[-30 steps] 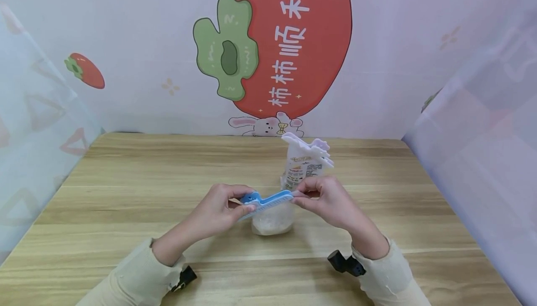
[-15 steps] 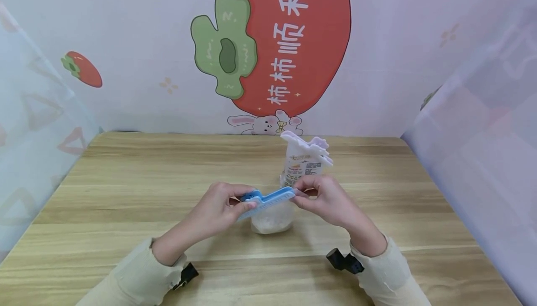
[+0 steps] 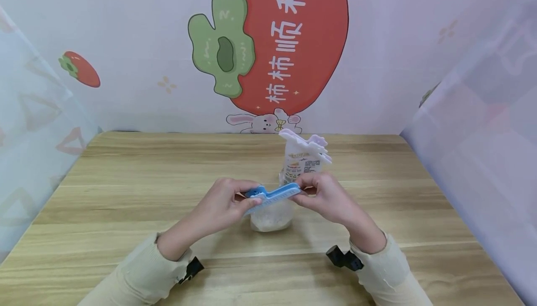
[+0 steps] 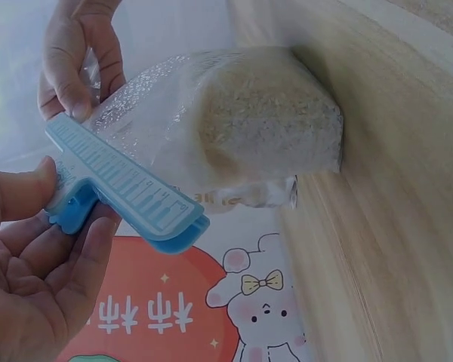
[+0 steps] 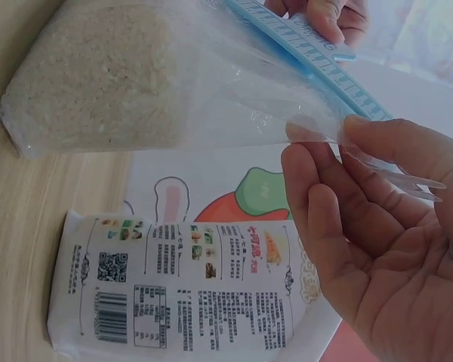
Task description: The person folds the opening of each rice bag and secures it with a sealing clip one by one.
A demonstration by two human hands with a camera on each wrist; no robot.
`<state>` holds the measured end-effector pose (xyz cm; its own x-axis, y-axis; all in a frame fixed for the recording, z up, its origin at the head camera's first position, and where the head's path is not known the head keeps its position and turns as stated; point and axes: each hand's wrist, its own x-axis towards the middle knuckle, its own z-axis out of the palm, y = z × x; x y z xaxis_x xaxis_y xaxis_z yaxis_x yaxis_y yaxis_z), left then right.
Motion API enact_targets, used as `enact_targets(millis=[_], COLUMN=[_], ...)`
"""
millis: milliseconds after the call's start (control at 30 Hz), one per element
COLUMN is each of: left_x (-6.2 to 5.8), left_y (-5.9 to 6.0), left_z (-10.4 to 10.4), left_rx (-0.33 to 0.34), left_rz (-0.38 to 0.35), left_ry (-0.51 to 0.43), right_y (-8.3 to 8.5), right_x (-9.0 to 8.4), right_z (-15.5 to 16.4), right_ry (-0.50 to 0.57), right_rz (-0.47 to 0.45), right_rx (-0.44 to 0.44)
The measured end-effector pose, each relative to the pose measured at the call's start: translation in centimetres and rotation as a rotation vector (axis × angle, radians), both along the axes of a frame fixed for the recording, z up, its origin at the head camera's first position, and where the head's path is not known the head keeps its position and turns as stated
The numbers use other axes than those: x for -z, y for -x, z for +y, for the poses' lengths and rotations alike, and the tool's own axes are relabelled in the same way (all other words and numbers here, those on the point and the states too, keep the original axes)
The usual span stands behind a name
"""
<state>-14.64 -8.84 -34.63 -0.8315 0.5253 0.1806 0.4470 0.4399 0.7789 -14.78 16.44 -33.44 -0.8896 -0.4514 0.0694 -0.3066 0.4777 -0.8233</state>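
Head view: the clear bag (image 3: 271, 214) of white grain is mostly hidden behind the two hands and the blue clip (image 3: 272, 195); only its filled bottom shows, resting on the desk (image 3: 126, 203). Bag top edge hard to make out there. Wrist views show more: the bag mouth is flattened, with the clip along it. Whether the clip's jaws are fully closed on the plastic, cannot tell.

Left hand (image 3: 224, 203): fingers curled round the clip's handle end, thumb on top, grasping it. In the left wrist view the clip (image 4: 124, 185) runs from that hand (image 4: 38, 264) across the bag (image 4: 234, 128).

Right hand (image 3: 325, 196): pinching the bag's top corner at the clip's far end. Right wrist view shows the thumb and fingers (image 5: 340, 204) closed on the thin plastic edge, palm half open, the clip (image 5: 317, 56) just above, the bag (image 5: 113, 83) below it.

Behind, a printed white packet (image 3: 304, 161) stands on the desk, closed by a pale clip (image 3: 306, 143), partly hidden by the right hand. Cream sleeves cut off at the frame bottom. Packet text too small to read.
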Motion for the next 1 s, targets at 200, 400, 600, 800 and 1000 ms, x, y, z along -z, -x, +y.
enact_targets(millis=[200,400,600,800,1000], left_x=[-0.4,-0.8,-0.9,-0.4,-0.2], left_y=[0.0,0.0,0.0,-0.2,-0.2], left_z=[0.3,0.5,0.4,0.3,0.3], left_rx=[0.010,0.011,0.004,0.011,0.011], left_rz=[-0.020,-0.016,-0.003,0.016,0.022], left_ry=[0.007,0.013,0.031,0.014,-0.003], right_y=[0.1,0.1,0.2,0.2,0.3], right_x=[0.0,0.0,-0.3,-0.3,0.1], right_z=[0.2,0.2,0.2,1.0,1.1], right_ry=[0.000,-0.003,-0.026,-0.068,-0.062], right_rz=[0.018,0.010,0.024,0.066,0.103], right_rx=[-0.019,-0.031,-0.050,-0.070,-0.081])
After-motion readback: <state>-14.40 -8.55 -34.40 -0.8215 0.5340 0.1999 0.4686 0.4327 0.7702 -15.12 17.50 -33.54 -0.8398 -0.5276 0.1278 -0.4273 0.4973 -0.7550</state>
